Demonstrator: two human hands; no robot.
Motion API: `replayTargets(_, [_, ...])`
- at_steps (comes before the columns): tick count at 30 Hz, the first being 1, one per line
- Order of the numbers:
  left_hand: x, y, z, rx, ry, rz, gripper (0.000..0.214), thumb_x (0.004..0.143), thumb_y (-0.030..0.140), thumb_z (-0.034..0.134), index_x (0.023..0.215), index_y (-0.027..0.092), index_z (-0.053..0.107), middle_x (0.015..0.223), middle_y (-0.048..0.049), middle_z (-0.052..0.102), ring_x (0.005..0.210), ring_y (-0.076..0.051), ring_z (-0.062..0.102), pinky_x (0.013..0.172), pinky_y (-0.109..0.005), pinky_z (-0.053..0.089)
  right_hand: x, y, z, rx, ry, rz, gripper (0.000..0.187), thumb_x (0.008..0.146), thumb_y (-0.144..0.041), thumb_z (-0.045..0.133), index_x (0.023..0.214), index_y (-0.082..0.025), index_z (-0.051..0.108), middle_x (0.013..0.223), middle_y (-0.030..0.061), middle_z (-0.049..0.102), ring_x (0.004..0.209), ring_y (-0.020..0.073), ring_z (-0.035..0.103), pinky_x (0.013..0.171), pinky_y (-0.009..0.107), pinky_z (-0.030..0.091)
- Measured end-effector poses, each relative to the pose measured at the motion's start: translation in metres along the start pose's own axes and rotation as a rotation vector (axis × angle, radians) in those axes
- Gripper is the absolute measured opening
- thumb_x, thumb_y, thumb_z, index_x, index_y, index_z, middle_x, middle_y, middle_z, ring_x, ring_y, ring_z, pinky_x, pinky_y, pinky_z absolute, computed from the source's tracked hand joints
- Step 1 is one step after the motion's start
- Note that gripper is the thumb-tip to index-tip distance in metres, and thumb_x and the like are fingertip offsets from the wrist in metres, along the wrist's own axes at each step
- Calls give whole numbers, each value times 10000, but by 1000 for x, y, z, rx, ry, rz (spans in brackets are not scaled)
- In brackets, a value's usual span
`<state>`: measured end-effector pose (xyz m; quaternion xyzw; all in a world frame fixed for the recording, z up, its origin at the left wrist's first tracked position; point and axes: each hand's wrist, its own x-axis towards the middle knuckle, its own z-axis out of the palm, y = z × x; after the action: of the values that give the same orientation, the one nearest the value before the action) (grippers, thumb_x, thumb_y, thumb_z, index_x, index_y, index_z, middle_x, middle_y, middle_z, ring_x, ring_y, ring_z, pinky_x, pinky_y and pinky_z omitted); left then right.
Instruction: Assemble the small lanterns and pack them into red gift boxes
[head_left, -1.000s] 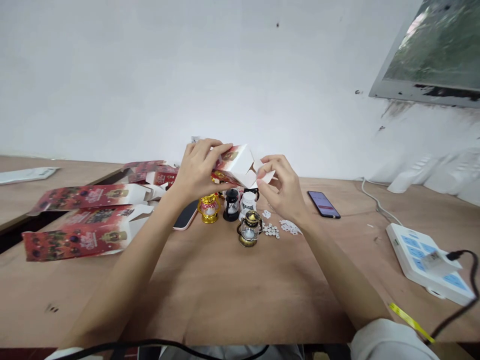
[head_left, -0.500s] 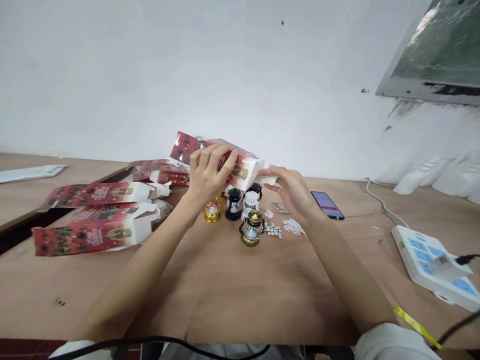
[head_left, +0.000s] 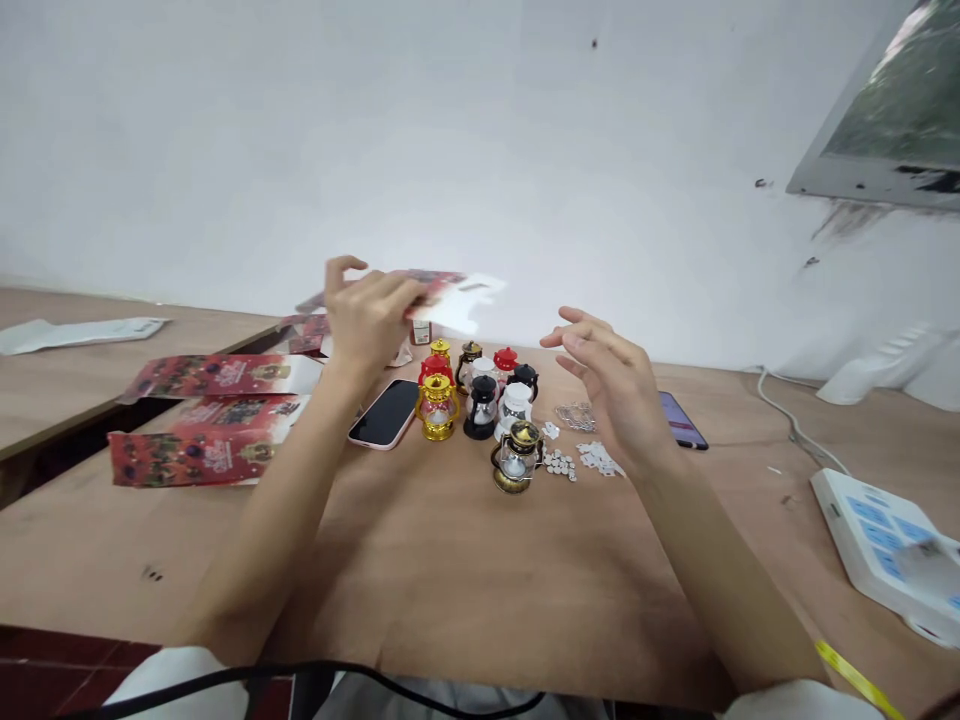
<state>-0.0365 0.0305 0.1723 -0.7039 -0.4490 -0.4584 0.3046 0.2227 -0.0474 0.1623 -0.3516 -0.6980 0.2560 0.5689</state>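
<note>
My left hand (head_left: 369, 318) grips a red and white printed cardboard box (head_left: 457, 300), raised above the back of the table and blurred by motion. Its white end points right. My right hand (head_left: 611, 375) is held up apart from it, fingers spread and nothing between them. Below, between my hands, several miniature lanterns stand close together, among them a gold one (head_left: 437, 410), a black one (head_left: 481, 408) and a white one (head_left: 514, 408). A bronze-coloured lantern (head_left: 517, 458) stands nearest to me.
More red boxes (head_left: 214, 375) lie at the left. A dark-screened phone (head_left: 386, 413) is beside the lanterns, another phone (head_left: 681, 420) behind my right hand. Small round white pieces (head_left: 559, 463), white tags (head_left: 598, 457) and metal rings (head_left: 575, 415) lie right; a power strip (head_left: 885, 545) sits farther right.
My right hand has come away from the box's white end and opened. My left hand has carried the box up and left, uncovering more lanterns and a phone. The view has shifted slightly.
</note>
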Motion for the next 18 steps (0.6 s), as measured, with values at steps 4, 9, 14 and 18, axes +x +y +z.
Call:
replayTargets(4, [0,-47,-22,165,-16,-175,161,832,379,507,755,300,624,739,30,665,804,-213,554,946,-549,238,4,2,0,-39,-23,24,178,875,-322,513,783,-246,644,1130,35,623,1263,243,451,953,451,434])
replayTargets(9, [-18,-92,-36,179,-127,-353,347,698,647,556,805,323,617,858,3,650,1057,-351,440,936,-621,130,-1,3,2,-475,-275,-85,165,891,-315,508,844,-226,638,1039,45,635,1017,220,577,881,389,448])
replayTargets(14, [-31,-110,-27,179,-171,-416,489,561,754,570,760,309,608,809,-14,611,1055,-370,408,922,-661,95,-8,16,5,-900,-527,-107,223,893,-360,530,1045,-218,607,1008,80,632,897,255,609,769,372,464])
replayTargets(18, [-40,-127,-7,69,-96,-347,436,654,689,508,640,260,584,648,-20,546,1037,-329,418,932,-672,83,-8,20,5,-988,-600,-112,282,892,-390,534,1108,-216,583,1014,91,632,865,261,625,715,354,465])
